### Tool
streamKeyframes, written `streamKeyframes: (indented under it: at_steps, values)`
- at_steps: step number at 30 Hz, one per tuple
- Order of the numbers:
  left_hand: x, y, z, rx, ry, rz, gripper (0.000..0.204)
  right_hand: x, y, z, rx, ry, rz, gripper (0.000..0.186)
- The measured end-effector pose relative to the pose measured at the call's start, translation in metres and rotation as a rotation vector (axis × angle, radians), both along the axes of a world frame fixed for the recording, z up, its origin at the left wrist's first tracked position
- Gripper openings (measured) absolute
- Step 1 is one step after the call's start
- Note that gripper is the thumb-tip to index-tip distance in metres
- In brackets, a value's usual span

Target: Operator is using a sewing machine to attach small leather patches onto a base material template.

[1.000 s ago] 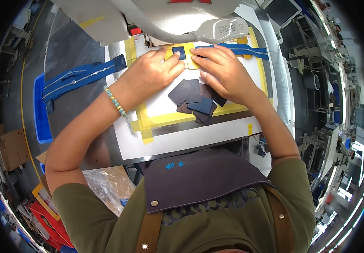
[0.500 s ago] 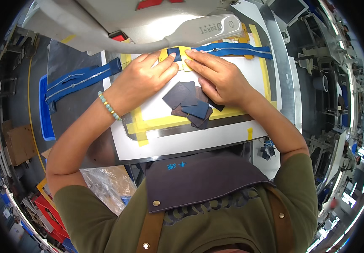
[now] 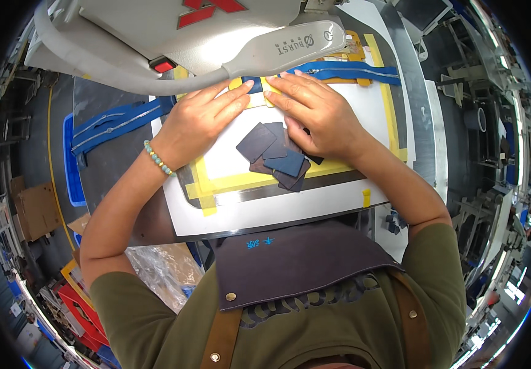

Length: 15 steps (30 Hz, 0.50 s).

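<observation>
My left hand [image 3: 199, 118] lies with its fingers stretched forward, their tips beside a small dark blue patch [image 3: 254, 85] under the machine head. Across from it, my right hand [image 3: 327, 120] rests with fingers extended at a yellow guide piece [image 3: 271, 98] on the patch's right side. Both hands press down flat and grip nothing visible. A blue zipper strip [image 3: 355, 69] runs out to the right of the patch; another blue zipper length [image 3: 121, 122] extends to the left, partly hidden by my left hand. Nearer me lies a loose pile of dark square patches [image 3: 285, 161].
A grey sewing machine head [image 3: 216, 31] with a pale lamp [image 3: 287, 48] hangs over the work. Yellow tape [image 3: 241, 183] borders the white sheet [image 3: 247, 215]. A blue bin [image 3: 73, 166] stands left of the table, with a cardboard box [image 3: 38, 209] beyond.
The view has shifted slightly, showing more of the machine head. My fingertips have drawn a little away from the patch, the left ones more. The pile of patches stays put.
</observation>
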<state>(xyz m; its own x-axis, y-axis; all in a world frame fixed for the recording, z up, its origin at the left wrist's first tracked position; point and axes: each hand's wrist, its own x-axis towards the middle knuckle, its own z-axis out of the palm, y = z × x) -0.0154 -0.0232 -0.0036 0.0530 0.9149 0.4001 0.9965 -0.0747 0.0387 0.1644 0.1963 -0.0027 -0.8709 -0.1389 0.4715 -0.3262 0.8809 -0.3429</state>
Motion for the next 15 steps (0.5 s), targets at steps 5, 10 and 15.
streamKeyframes:
  at_steps: [5, 10, 15]
  values:
    - [0.0, -0.0006, -0.0061, 0.062, -0.023, 0.012, 0.024, 0.0002, 0.0013, 0.0003, 0.001, 0.037, -0.027, 0.038]
    - [0.0007, -0.0004, -0.0031, 0.066, 0.027, 0.002, 0.028, 0.0001, 0.0003, -0.0018, -0.009, 0.02, -0.041, 0.037]
    - [0.0007, 0.0008, 0.001, 0.021, 0.143, -0.032, 0.032, -0.0011, 0.0, -0.002, -0.009, 0.004, -0.017, 0.038]
